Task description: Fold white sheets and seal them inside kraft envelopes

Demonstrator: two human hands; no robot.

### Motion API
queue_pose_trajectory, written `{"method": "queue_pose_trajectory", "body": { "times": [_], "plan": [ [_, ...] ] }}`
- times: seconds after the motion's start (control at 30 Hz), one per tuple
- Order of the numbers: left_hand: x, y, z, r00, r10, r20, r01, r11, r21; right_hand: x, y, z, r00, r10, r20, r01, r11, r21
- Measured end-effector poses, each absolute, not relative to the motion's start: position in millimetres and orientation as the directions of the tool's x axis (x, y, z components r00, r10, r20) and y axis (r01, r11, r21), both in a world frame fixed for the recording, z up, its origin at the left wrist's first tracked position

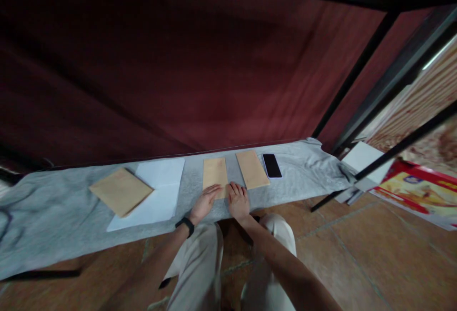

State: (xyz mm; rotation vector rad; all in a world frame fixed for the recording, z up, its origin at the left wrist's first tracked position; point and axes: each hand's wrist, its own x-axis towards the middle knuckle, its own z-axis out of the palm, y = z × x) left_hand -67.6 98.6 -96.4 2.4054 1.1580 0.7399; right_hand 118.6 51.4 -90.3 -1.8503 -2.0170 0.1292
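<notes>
A brown paper envelope [214,172] lies upright before me on the grey cloth. My left hand [204,202], with a black band on the wrist, rests its outstretched fingers on the envelope's lower left part. At the lower right corner my right hand [238,202] lies palm down, fingers extended; its fingertips are at the envelope's edge, and whether they press on it I cannot tell. Another brown envelope [253,170] sits just to the right, slightly tilted. To the left, a stack of brown envelopes [120,190] partly covers white paper [166,191].
A dark-screened phone [272,166] lies right of the envelopes. The grey cloth [303,168] covers a long narrow surface against a dark red panel [221,73]. Beyond its right end are black metal bars [357,73], a white box [367,161] and a red-and-yellow carton [421,189] over the tiled floor.
</notes>
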Motion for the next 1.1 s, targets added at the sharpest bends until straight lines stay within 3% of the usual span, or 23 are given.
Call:
{"method": "queue_pose_trajectory", "body": {
  "times": [0.37,0.6,0.83,1.0,1.1],
  "plan": [
    [-69.6,93.3,-88.7,0.445,0.849,0.286,0.724,-0.529,0.442,110.8,55.2,-77.5,-0.025,0.993,0.112,0.961,0.055,-0.271],
    [-69.9,87.5,-83.7,0.447,0.863,0.236,0.752,-0.505,0.424,109.8,55.7,-82.6,-0.046,0.99,0.135,0.972,0.075,-0.22],
    [-69.6,84.6,-80.4,0.437,0.872,0.222,0.749,-0.489,0.446,110.5,51.8,-84.3,-0.023,0.982,0.189,0.965,0.071,-0.253],
    [-70.0,86.0,-81.6,0.432,0.874,0.221,0.738,-0.484,0.471,95.8,35.0,-90.6,-0.108,0.933,0.343,0.938,0.21,-0.276],
    [-71.3,86.1,-82.6,0.434,0.873,0.222,0.729,-0.486,0.483,82.8,23.0,-97.8,-0.219,0.906,0.363,0.91,0.324,-0.259]
  ]
}}
